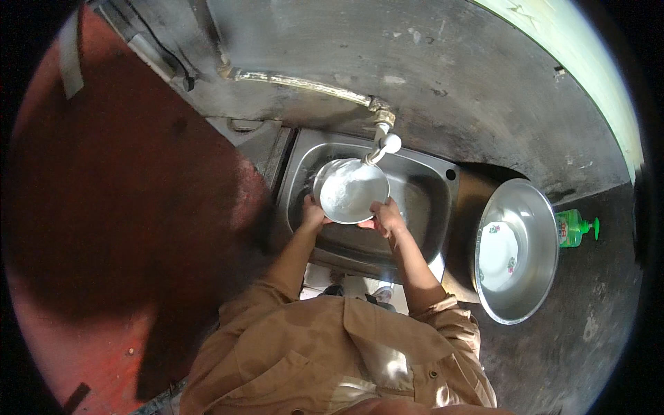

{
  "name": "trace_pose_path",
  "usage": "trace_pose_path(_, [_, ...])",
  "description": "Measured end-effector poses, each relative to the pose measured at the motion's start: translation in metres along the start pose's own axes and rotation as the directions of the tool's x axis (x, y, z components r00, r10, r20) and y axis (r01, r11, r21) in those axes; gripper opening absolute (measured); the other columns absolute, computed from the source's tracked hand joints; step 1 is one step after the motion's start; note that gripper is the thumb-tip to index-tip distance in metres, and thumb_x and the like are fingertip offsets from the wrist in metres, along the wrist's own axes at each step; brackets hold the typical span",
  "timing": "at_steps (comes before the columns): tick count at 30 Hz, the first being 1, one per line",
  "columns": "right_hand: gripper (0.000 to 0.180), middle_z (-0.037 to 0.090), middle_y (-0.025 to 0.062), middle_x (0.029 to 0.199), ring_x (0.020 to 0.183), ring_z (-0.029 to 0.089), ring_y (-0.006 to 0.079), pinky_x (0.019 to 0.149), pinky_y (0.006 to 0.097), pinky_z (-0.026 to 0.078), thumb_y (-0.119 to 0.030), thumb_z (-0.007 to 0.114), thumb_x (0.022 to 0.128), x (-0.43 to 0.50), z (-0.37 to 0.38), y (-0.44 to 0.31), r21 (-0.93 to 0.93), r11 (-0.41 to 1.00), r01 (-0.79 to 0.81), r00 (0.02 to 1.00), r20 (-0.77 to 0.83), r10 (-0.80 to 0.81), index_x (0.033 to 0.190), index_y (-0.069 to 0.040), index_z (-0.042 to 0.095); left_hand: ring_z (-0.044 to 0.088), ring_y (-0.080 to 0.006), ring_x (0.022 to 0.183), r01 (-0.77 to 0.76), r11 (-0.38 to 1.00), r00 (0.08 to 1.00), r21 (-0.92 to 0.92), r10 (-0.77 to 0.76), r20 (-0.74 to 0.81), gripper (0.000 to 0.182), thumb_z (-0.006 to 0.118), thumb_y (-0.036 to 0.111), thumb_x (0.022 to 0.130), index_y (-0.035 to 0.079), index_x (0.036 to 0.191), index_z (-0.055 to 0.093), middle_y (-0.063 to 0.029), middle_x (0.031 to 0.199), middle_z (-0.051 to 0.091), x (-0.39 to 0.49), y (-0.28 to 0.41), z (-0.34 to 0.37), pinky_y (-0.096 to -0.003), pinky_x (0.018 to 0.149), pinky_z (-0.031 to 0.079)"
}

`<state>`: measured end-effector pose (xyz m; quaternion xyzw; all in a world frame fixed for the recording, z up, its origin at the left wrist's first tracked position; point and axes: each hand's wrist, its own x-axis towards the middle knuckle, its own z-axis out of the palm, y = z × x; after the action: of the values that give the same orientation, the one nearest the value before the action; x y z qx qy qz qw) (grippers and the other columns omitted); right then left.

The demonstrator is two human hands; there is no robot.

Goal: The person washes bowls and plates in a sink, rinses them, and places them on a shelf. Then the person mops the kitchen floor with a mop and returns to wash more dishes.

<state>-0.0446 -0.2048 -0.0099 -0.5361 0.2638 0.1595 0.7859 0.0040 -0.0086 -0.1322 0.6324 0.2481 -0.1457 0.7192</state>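
Observation:
A round, shiny metal bowl is held over the stainless steel sink, under the spout of a white-handled tap. Bright glints inside it look like water, though glare blurs the surface. A second curved edge shows along its left side; I cannot tell whether that is another bowl beneath. My left hand grips the lower left of the rim. On the lower right, my right hand grips the rim, its thumb over the edge and its other fingers partly hidden underneath.
To the right of the sink stands a large metal basin with a white flower-patterned plate inside. Behind it is a green pump bottle. A water pipe runs along the grey wall. A dark red panel fills the left.

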Motion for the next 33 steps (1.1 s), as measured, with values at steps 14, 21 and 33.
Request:
trace_pose_path(14, [0.073,0.035,0.0334,0.137,0.132,0.018,0.0533,0.114,0.0443,0.02,0.005,0.049,0.076,-0.025,-0.001,-0.055,-0.906,0.322,0.276,0.799,0.03,-0.601,0.141,0.007,0.017,0.064,-0.0311,0.089,0.031,0.995,0.999,-0.097,-0.03,0.013,0.04,0.051,0.03,0.094,0.007,0.124,0.037,-0.0168,0.113,0.054,0.0,-0.006,0.006,-0.0471,0.057,0.06])
trace_pose_path(21, [0.064,0.047,0.0276,0.129,0.12,0.043,0.0485,0.104,0.0458,0.038,-0.005,0.053,0.082,0.009,-0.02,-0.014,-0.824,0.526,0.211,0.884,-0.069,-0.463,0.142,-0.007,0.03,0.062,-0.0337,0.096,-0.006,0.999,0.999,-0.045,0.008,0.046,0.049,0.049,0.043,0.094,0.012,0.128,0.033,-0.017,0.118,0.053,0.005,-0.005,0.005,-0.0507,0.061,0.06])
trace_pose_path(33, [0.05,0.063,0.0119,0.112,0.092,0.064,0.0252,0.076,0.0421,0.054,-0.026,0.075,0.079,0.073,-0.047,0.089,0.213,0.958,-0.191,0.967,-0.125,0.221,0.123,-0.012,0.055,0.062,-0.0302,0.099,-0.265,0.931,0.955,0.249,0.218,0.201,0.06,0.055,0.041,0.091,0.003,0.135,0.04,-0.0206,0.115,0.059,-0.006,0.0,0.015,-0.0387,0.081,0.053])
